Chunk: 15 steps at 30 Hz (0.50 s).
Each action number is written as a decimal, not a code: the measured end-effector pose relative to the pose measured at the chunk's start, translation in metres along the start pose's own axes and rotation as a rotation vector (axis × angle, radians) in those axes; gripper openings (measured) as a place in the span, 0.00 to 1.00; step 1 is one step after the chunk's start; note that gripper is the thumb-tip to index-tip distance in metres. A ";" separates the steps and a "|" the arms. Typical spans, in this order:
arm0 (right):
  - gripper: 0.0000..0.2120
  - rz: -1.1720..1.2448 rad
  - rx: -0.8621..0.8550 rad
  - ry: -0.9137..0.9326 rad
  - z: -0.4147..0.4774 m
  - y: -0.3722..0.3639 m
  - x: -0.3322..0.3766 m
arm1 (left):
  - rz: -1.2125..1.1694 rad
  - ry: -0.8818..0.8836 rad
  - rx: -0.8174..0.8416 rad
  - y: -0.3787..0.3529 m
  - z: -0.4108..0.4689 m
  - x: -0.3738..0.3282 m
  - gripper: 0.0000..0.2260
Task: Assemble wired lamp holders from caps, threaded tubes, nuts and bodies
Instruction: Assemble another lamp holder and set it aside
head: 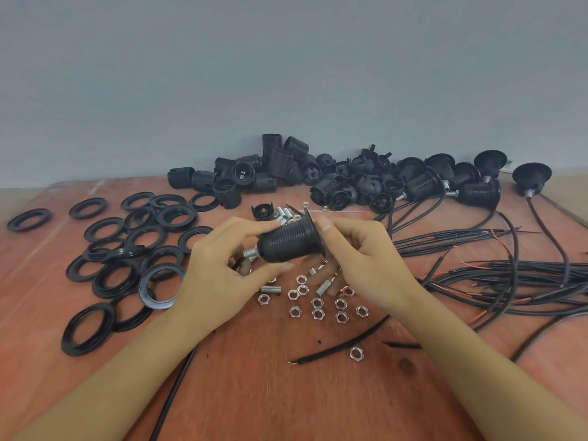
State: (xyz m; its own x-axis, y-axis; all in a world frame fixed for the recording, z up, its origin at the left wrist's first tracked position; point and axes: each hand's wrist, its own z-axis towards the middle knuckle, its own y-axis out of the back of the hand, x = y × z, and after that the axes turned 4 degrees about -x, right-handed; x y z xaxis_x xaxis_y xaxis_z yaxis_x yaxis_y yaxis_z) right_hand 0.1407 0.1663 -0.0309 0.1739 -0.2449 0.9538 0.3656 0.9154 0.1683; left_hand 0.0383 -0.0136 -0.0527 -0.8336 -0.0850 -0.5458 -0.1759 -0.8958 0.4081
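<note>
A black ribbed lamp holder [288, 241] lies on its side above the table between both hands. A silver threaded tube [250, 252] sticks out of its left end. My left hand [222, 268] grips the holder's ribbed body with thumb and fingers. My right hand [359, 262] pinches the black ring flange [313, 226] at the holder's right end. Loose silver nuts [318, 308] and short threaded tubes [270, 289] lie on the table below my hands.
Black ring collars [127, 249] are spread across the left of the wooden table [286, 393]. A heap of black bodies and caps [318, 176] lines the wall. Wired, assembled holders [477, 190] and black cables [509, 275] fill the right side. One cable [343, 345] lies near the front.
</note>
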 end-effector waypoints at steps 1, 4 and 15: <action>0.16 -0.007 -0.027 0.007 0.000 -0.002 0.000 | -0.002 0.009 -0.002 0.000 0.000 0.000 0.20; 0.17 -0.022 -0.057 -0.010 0.000 -0.001 0.000 | -0.028 0.067 -0.018 -0.001 -0.001 0.001 0.21; 0.06 0.015 -0.145 -0.034 -0.001 -0.003 -0.003 | 0.024 0.008 0.019 0.002 0.001 -0.004 0.21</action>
State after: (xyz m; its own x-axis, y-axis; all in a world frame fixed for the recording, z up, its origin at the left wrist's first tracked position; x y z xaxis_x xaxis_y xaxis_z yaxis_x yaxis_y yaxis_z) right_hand 0.1400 0.1644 -0.0341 0.1502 -0.2184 0.9642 0.4916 0.8627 0.1189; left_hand 0.0404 -0.0144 -0.0487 -0.8336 -0.1094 -0.5415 -0.1662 -0.8851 0.4348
